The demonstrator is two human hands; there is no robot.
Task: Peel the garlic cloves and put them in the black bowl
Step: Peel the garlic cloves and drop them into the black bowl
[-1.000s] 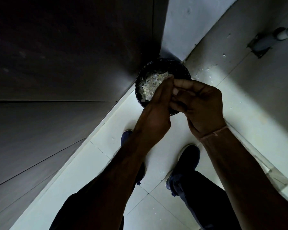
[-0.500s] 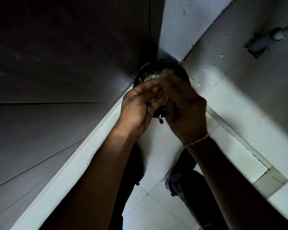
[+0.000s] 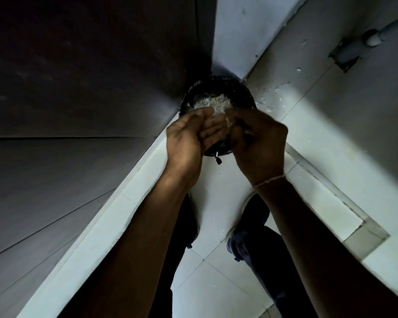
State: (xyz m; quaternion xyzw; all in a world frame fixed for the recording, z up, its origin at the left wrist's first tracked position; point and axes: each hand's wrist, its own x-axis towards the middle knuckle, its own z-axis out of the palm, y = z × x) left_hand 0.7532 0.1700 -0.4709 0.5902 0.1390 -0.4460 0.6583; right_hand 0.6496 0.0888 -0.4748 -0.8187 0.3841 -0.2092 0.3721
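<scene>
Both hands meet over the near rim of the black bowl (image 3: pixel 244 92), which sits on the tiled floor (image 3: pixel 216 283) in a wall corner. Left hand (image 3: pixel 189 138) palm-up, fingers fairly straight; right hand (image 3: pixel 260 143) back-up, fingers curled, pinching a small pale piece (image 3: pixel 228 121), garlic or skin, cannot tell. Bowl round, glossy, holding pale papery shreds (image 3: pixel 213 103); white flakes (image 3: pixel 271 97) lie scattered on the matte tile.

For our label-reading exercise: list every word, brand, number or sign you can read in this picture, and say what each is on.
None: no readable text shows anywhere.
The black bowl, the floor tiles, the dark wall panels, the pipe and the shoes carry no visible writing.
The left hand and right hand cover the bowl's near side.
</scene>
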